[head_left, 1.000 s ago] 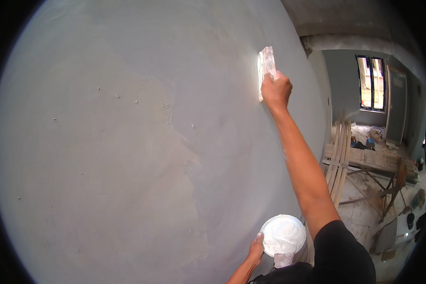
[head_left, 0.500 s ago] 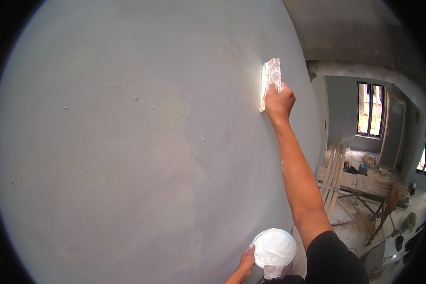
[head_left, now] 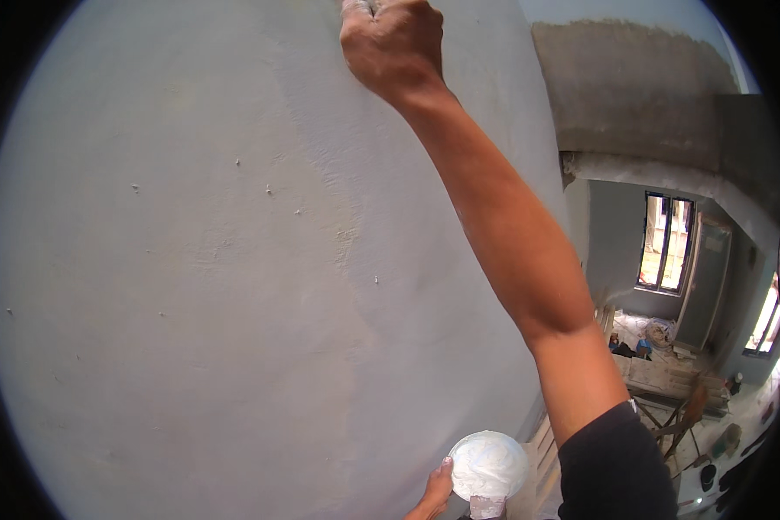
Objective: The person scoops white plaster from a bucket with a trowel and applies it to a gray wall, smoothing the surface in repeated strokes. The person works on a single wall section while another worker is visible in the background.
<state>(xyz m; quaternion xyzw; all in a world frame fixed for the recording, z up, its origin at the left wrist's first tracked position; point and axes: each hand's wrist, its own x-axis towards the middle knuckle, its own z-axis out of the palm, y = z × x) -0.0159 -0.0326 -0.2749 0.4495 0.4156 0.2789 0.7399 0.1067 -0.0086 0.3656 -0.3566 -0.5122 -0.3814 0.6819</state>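
Observation:
My right hand (head_left: 396, 43) is raised to the top of the view, clenched in a fist with white smears on the fingers. The putty knife it held half a second ago lies beyond the upper edge or behind the fist. Low in the view, my left hand (head_left: 438, 485) grips the side of a round tub (head_left: 450, 463) filled with white putty (head_left: 489, 465). A whitish flat piece (head_left: 487, 506) sits at the tub's near rim. Ahead stands a grey wall (head_left: 191, 364), partly skimmed, with small raised specks and rough ridges.
To the right, past the wall's edge, a room opens with a barred window (head_left: 666, 241) and a door frame (head_left: 704, 277). Planks (head_left: 542, 464), a low wooden platform (head_left: 667, 381) and its crossed legs stand there, with scattered things on the floor.
My right hand has swept up and left across the wall, and the putty knife has left view. The tub and left hand appear slightly lower and farther left; the view has tilted upward.

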